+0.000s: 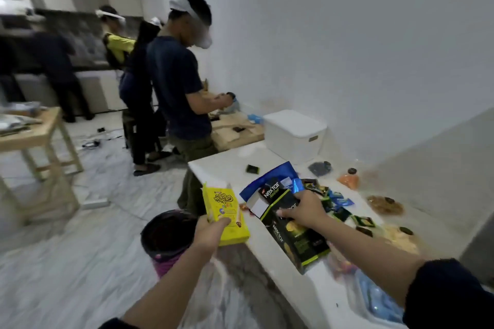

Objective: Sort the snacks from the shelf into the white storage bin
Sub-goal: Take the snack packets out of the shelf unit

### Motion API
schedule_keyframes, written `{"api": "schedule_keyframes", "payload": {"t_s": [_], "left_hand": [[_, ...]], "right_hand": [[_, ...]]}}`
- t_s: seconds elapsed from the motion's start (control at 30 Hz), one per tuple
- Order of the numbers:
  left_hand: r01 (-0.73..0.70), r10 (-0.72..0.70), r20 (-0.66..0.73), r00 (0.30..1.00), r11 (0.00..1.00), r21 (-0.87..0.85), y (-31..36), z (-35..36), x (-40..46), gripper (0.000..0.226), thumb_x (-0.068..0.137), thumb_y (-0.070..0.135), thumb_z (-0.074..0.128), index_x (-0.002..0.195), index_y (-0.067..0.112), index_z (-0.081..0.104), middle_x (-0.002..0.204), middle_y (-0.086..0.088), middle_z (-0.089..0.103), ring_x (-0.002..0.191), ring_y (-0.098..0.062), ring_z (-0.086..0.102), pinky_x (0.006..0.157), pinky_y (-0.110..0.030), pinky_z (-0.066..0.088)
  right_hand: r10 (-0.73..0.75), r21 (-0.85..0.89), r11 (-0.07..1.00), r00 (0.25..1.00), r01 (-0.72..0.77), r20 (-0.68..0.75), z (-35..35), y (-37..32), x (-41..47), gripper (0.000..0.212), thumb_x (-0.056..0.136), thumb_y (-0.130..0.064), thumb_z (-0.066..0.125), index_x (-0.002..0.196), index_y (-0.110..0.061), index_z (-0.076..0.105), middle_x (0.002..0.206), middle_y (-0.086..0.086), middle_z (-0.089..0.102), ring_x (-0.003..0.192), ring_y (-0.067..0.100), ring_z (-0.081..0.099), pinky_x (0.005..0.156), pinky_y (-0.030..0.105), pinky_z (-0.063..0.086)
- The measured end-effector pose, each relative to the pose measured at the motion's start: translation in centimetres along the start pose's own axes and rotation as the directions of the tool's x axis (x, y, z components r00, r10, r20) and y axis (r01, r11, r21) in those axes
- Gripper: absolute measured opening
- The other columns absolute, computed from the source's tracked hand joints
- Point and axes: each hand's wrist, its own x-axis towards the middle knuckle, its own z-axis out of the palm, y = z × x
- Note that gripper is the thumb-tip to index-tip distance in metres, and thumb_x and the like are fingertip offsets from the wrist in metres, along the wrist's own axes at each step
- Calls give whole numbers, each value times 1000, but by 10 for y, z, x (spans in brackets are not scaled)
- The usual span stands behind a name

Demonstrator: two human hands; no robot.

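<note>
My left hand (207, 232) holds a yellow snack box (223, 212) upright, out past the white shelf's (222, 168) left edge. My right hand (303, 209) grips a black Nextar snack box (272, 195) just above the shelf. Another black Nextar box (296, 240) lies flat under it, near the front edge. A blue pouch (270, 177) lies behind the boxes. Several small wrapped snacks (336, 203) are scattered to the right. The white storage bin (294, 135), lid on, stands at the far end of the shelf against the wall.
A dark bucket (167, 235) sits on the floor below my left hand. A person in a dark shirt (179, 83) stands by the shelf's far end, with other people behind. A wooden table (32, 136) stands at left. Orange (348, 180) and brown snack packs (385, 204) lie near the wall.
</note>
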Motion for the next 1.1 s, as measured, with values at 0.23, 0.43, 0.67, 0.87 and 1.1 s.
{"api": "schedule_keyframes", "payload": {"t_s": [0.23,0.43,0.67,0.87,1.1], "left_hand": [[21,-20,-108,994,1000,12,-1,-152,50,33,72,9,75,101,-2,65,82,-11,71,69,-23,68,50,-25,53],[91,-89,-219,972,996,-4,-11,-216,90,27,82,6,68,107,0,59,87,-12,64,62,-17,60,36,-17,42],[192,-182,-264,947,981,9,-28,-239,165,37,77,7,74,109,-4,59,103,-21,66,71,-24,63,44,-23,48],[285,-264,-292,919,958,32,-43,-235,269,26,60,11,81,76,9,60,80,-12,64,66,-22,62,63,-34,54],[505,-457,-365,811,862,40,-84,-239,396,58,46,26,81,95,3,62,92,-16,69,77,-29,67,66,-38,56]], "right_hand": [[-107,58,994,968,96,226,140,-110,41,32,65,-39,84,73,-14,66,73,-1,67,70,15,63,57,25,42],[-104,132,989,929,60,356,215,-154,67,29,67,-32,85,81,-12,68,74,-3,66,62,4,59,51,17,39],[-63,125,992,908,12,415,280,-161,137,25,63,-29,87,66,-21,64,82,4,73,78,19,69,73,32,56],[67,89,988,868,-127,491,346,-144,227,30,62,-32,88,65,-20,61,74,2,68,67,14,64,57,22,49],[305,73,902,748,-425,589,425,-116,332,23,65,-26,86,72,-13,69,76,4,72,64,13,65,56,21,50]]}}
